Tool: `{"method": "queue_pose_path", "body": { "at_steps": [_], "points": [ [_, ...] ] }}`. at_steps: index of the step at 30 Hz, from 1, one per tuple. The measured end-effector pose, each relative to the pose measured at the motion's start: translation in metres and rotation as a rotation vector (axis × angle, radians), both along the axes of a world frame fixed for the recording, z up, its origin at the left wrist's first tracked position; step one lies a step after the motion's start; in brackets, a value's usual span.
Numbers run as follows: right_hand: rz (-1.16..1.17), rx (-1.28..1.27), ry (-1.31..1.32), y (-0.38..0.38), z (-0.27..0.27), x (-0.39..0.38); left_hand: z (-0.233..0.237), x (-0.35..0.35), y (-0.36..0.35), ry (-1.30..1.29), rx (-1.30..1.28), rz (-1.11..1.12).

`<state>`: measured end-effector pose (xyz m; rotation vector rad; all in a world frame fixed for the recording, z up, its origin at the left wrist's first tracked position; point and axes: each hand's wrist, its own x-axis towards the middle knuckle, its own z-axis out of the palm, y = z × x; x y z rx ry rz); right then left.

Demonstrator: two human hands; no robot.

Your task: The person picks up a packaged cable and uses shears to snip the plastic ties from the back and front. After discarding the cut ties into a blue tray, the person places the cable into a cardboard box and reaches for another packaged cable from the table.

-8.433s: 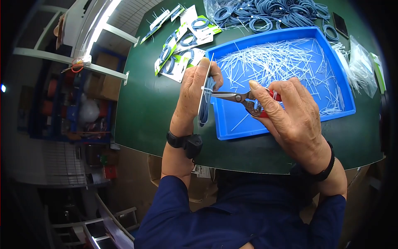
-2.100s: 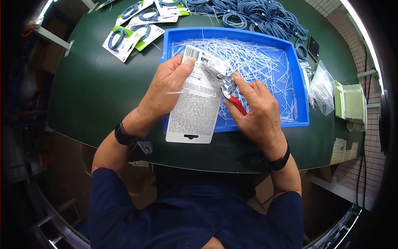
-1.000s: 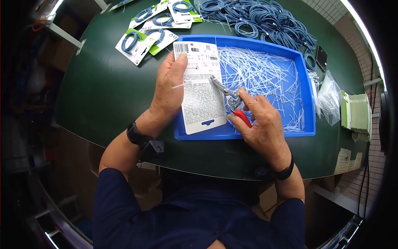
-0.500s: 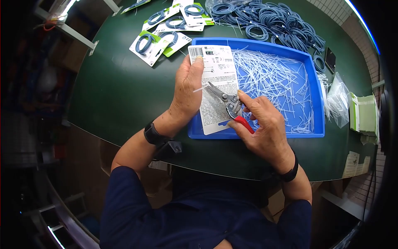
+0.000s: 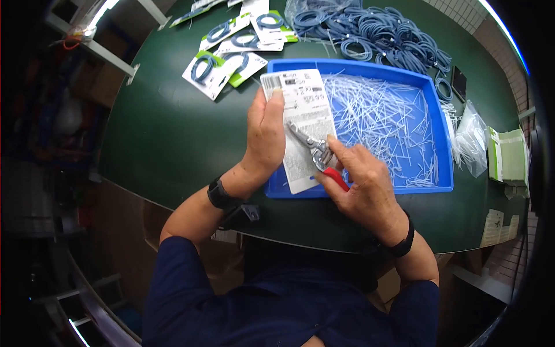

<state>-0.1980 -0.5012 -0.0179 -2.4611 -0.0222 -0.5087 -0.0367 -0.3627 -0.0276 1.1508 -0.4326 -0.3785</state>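
Our left hand (image 5: 266, 134) holds the card (image 5: 306, 108), our right hand (image 5: 370, 178) the cutters (image 5: 317, 149); beside our left hand, the white tail is gone, seemingly trimmed.

A workshop, by its table and bulk goods

This looks like a workshop or small factory room. A large green table (image 5: 173, 139) carries goods in quantity: a heap of blue coils (image 5: 387, 34), a cluster of printed cards (image 5: 217, 89) bearing similar coils, and a pale green stack (image 5: 511, 156). A blue plastic tray (image 5: 370, 193) holds masses of loose white strips (image 5: 376, 110); red-handled clippers (image 5: 315, 147) are held over it. A bright lamp (image 5: 103, 10) and metal frame (image 5: 113, 58) stand by the table's left side.
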Motion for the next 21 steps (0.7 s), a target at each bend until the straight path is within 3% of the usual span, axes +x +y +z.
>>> {"method": "queue_pose_path", "body": {
  "at_steps": [13,21],
  "points": [
    [-0.005,0.055,-0.040,-0.006,-0.007,-0.006,-0.001,0.009,0.003,-0.001,0.016,-0.103],
    [-0.014,0.284,-0.142,-0.027,0.010,-0.006,0.030,0.034,0.019,0.000,0.099,-0.259]
  ]
}}
